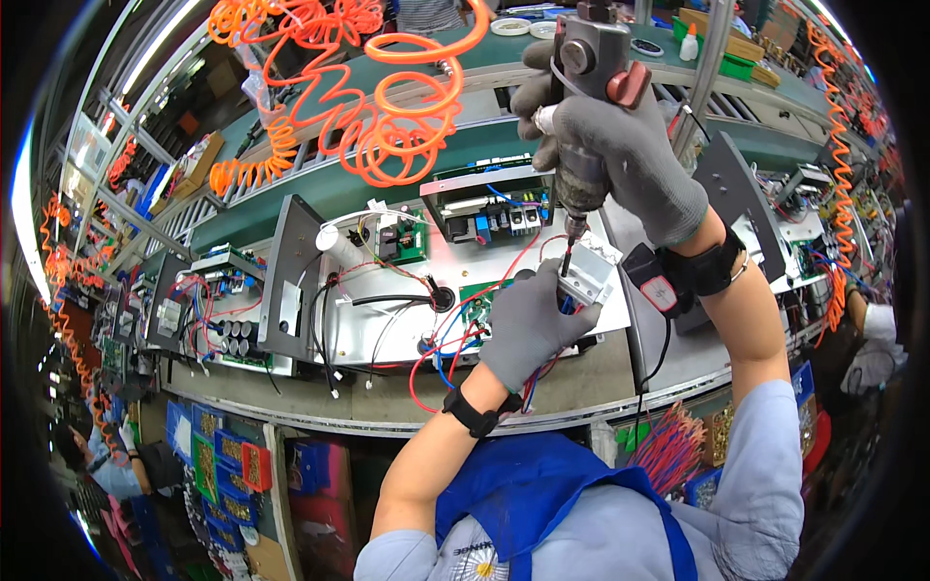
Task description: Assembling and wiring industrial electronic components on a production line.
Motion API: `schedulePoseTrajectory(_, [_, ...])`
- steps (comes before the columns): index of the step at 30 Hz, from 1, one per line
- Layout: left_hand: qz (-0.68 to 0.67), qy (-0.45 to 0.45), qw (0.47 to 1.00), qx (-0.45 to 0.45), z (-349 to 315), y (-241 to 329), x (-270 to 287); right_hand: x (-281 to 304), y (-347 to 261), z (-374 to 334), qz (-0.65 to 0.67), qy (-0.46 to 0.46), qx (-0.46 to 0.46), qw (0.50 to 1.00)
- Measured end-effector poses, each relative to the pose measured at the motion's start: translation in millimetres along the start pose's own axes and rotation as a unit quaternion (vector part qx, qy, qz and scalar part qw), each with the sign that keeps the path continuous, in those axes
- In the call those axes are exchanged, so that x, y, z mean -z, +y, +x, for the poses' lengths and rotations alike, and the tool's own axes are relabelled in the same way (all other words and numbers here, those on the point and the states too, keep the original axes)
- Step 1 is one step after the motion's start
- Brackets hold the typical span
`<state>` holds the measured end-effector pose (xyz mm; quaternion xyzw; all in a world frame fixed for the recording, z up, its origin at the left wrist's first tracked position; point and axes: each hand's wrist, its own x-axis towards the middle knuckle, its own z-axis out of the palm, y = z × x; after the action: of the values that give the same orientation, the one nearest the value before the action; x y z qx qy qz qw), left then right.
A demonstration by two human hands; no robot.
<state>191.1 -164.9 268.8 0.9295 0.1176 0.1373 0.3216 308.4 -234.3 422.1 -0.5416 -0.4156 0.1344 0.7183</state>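
My right hand (630,145), in a grey glove, is closed round a dark power screwdriver (584,174) with a red lever, held upright. Its thin bit points down at a white terminal block (589,275) near the right end of an open metal chassis (387,334). My left hand (528,324), also gloved in grey, grips the near left side of that block, thumb and forefinger on either side of the bit's tip. Red and blue wires (448,360) run beneath the left hand. Whether the bit touches a screw is hidden.
Green circuit boards (402,237) and a white cylinder (339,247) sit in the chassis. Similar units stand left (208,300) and right (746,208). Coiled orange air hoses (417,107) hang over the bench. Below are blue parts bins (232,479) and bundled red wires (668,450).
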Motion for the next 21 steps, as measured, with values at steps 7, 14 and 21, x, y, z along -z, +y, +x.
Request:
schedulePoseTrajectory(7, [-0.006, -0.025, 0.999, -0.037, 2, -3, 4, 24, -71, -63, -0.036, 0.101, 0.002, 0.994])
schedulePoseTrajectory(14, [-0.161, -0.089, 0.981, -0.065, -47, 4, 45, 89, -106, -241, -0.199, 0.36, -0.116, 0.904])
schedulePoseTrajectory(21, [-0.317, -0.031, 0.945, -0.078, -117, -50, 145, 118, 19, -482, -0.537, 0.339, -0.353, 0.687])
